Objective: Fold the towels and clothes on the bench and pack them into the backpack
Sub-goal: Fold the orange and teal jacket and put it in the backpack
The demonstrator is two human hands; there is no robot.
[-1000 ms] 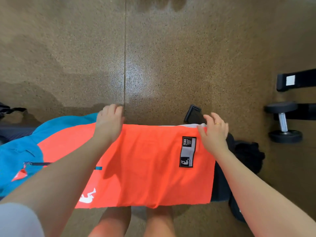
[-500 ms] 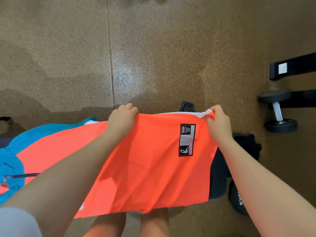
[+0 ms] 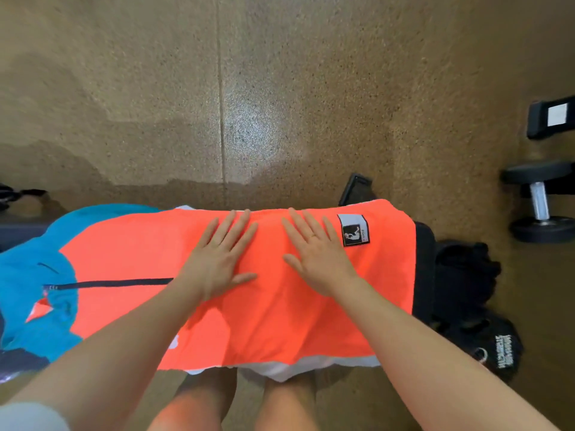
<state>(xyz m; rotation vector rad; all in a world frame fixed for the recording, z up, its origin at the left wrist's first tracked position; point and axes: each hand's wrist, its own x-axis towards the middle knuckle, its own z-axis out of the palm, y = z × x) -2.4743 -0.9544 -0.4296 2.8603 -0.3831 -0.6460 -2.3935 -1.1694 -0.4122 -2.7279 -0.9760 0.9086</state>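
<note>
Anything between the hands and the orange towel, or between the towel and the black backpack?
Nothing on either count. The left hand and right hand lie flat on the orange towel. The black backpack sits right of the bench end, with no visible obstacle between; its opening can't be made out.

White block lettering is printed on the black fabric bag (image 3: 501, 353) lying on the floor, but it cannot be made out. A black-and-white rectangular sewn patch (image 3: 354, 230) on the bright orange towel (image 3: 280, 306) carries a small figure emblem; its text is too blurred to read.
</note>
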